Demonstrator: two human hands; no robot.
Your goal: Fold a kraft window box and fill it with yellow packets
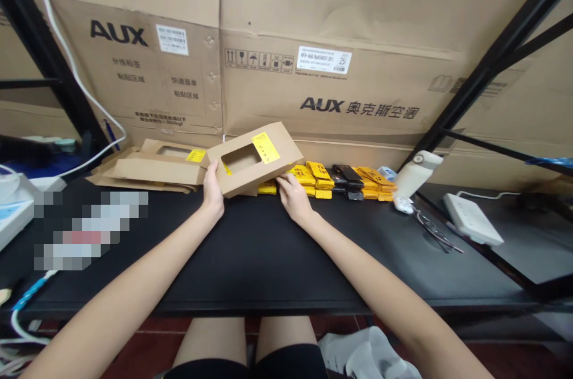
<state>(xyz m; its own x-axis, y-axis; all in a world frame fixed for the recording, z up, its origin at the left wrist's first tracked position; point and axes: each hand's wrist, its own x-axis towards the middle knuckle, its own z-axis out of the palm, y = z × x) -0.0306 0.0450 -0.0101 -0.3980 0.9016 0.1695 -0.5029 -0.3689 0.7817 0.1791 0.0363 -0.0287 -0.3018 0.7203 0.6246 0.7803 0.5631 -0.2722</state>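
Observation:
A brown cardboard box [244, 179] with a cut-out window and a yellow label [265, 148] is held tilted above the black table. My left hand [213, 191] grips its left end, thumb on the front face. At the lower right edge, my right hand [294, 197] has its fingers curled closed against the box; the fingertips are partly hidden. Just behind and right of that hand lie stacked yellow packets [319, 175], then black packets [347, 181] and orange packets [376, 183]. Some yellow shows through the box's window.
Flattened window boxes [152, 175] are stacked at the left. A cream bottle [418, 173], glasses [436, 230] and a white device [473, 219] sit at the right. Large AUX cartons [268, 89] stand behind the table. A white cable [74, 68] hangs at the left.

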